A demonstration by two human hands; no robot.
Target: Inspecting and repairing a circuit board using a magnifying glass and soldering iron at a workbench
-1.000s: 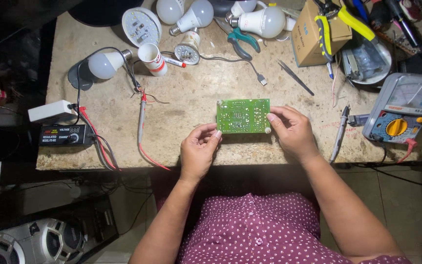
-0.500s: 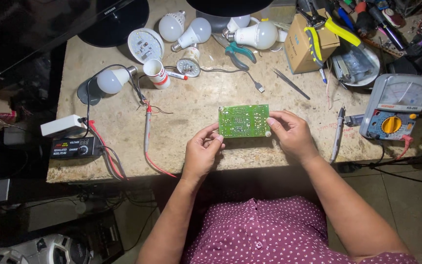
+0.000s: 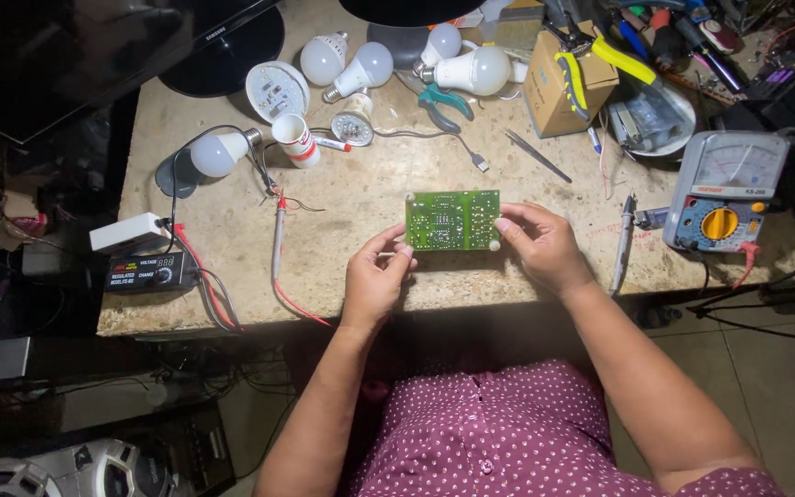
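Both-handed, left hand [image 3: 374, 281] and right hand [image 3: 545, 247] grip flat green rectangular circuit board [image 3: 452, 220].

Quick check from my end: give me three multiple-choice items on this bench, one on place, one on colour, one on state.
1. Where is the analog multimeter?
A. right of the circuit board
B. left of it
C. under it

2. What colour is the circuit board?
A. blue
B. green
C. red

3. How is the board held?
A. lying untouched
C. by both hands at its ends
B. by one hand

Key: 1 A, it sits at the table's right edge. 2 B, its face is green. 3 C, the left hand and right hand pinch opposite ends.
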